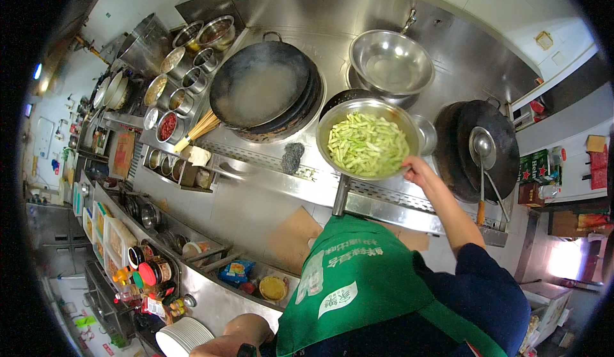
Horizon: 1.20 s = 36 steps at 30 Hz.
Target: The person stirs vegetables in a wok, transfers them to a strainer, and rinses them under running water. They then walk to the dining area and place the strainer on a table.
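My right hand (416, 171) grips the near right rim of a stainless steel bowl (322, 141) filled with pale green vegetable strips (367, 143). This bowl stands over a dark perforated ladle or strainer, with a metal handle (341, 196) protruding below it. At the bottom edge, my left hand (228, 340) is partly cut off beside a stack of white plates (184, 338); its fingers are not clear. Up and to the left, a black wok (261, 86) holds steaming cloudy liquid. Behind the vegetable bowl is another steel bowl (391, 62), apparently with clear liquid inside.
Seasoning pots (168, 127) line the left of the range, near a bamboo brush (196, 131). A dark scouring pad (292, 158) lies by the drain grate. On the right, a ladle (482, 146) rests in another wok (501, 122). Sauce jars (156, 270) crowd the lower-left counter.
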### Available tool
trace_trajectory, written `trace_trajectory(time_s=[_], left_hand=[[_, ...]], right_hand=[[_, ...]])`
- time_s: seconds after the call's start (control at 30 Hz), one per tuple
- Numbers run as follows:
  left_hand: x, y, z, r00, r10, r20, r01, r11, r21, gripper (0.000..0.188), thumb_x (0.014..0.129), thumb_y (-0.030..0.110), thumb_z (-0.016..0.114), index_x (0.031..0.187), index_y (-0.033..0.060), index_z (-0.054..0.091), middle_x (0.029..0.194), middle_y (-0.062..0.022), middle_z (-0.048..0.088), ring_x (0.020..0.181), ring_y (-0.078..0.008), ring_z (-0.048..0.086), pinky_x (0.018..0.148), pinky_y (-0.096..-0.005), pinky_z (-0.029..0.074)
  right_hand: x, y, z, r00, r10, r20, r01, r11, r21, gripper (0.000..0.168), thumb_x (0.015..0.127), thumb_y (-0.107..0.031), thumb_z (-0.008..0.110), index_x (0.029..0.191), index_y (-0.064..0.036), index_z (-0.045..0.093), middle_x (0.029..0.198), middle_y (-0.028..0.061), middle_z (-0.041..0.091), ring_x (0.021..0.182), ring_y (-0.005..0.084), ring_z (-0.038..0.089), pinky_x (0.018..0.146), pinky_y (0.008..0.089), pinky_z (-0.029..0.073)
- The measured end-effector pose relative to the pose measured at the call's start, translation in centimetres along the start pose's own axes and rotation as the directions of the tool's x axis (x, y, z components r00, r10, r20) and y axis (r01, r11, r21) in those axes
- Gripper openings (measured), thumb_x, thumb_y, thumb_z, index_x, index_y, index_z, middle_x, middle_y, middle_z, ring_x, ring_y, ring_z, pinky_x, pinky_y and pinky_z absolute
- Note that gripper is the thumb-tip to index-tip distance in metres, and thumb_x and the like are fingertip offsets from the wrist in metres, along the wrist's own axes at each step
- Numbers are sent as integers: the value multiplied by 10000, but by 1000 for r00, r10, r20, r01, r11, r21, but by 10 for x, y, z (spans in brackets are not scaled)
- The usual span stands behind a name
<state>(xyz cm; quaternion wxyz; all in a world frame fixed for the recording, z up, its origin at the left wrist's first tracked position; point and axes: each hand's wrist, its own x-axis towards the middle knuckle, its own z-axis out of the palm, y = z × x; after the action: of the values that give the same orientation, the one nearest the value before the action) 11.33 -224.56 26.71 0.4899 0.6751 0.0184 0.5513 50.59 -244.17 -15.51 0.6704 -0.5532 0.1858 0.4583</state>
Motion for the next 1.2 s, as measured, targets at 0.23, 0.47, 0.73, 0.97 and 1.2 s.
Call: trace_trajectory(time_s=[0.23, 0.47, 0.73, 0.97, 1.2], left_hand=[[6, 15, 24, 989, -129, -68, 132, 593, 794, 359, 798, 195, 596, 790, 115, 247, 740, -14, 303, 653, -158, 377, 621, -252, 371], [1, 5, 43, 983, 27, -184, 112, 701, 704, 322, 784, 169, 590, 726, 123, 277, 682, -3, 283, 624, -157, 386, 575, -250, 353], [8, -16, 73, 935, 284, -214, 136, 270, 953, 236, 850, 119, 487, 685, 137, 320, 658, 12, 245, 574, -134, 332, 556, -241, 345], [18, -33, 91, 900, 382, -212, 178, 123, 976, 223, 919, 97, 401, 710, 136, 333, 659, 22, 227, 507, -113, 265, 526, -239, 341], [36, -28, 111, 975, -42, -220, 175, 756, 631, 240, 962, 121, 311, 725, 119, 266, 647, 11, 248, 483, -108, 255, 462, -221, 317]], right_hand=[[-66, -78, 24, 989, -100, -106, 114, 984, 136, 136, 739, -32, 514, 863, -39, 458, 799, 77, 489, 483, 141, 380, 376, 218, 334], [65, -194, 45, 992, -124, -11, 123, 967, 224, 155, 801, -21, 445, 940, 19, 389, 772, 161, 498, 539, 196, 523, 435, 261, 502], [205, -252, 30, 979, -177, -104, 200, 941, 274, 167, 840, -54, 447, 1002, -19, 427, 922, 178, 525, 651, 286, 571, 720, 521, 538], [187, -231, 19, 916, -368, -157, 392, 905, 165, 280, 885, -41, 447, 1157, 12, 405, 1069, 201, 506, 935, 373, 574, 690, 475, 573], [133, -202, 6, 893, -410, -184, 378, 907, -183, 225, 796, -11, 494, 1018, -1, 531, 862, 96, 557, 775, 191, 575, 656, 339, 559]])
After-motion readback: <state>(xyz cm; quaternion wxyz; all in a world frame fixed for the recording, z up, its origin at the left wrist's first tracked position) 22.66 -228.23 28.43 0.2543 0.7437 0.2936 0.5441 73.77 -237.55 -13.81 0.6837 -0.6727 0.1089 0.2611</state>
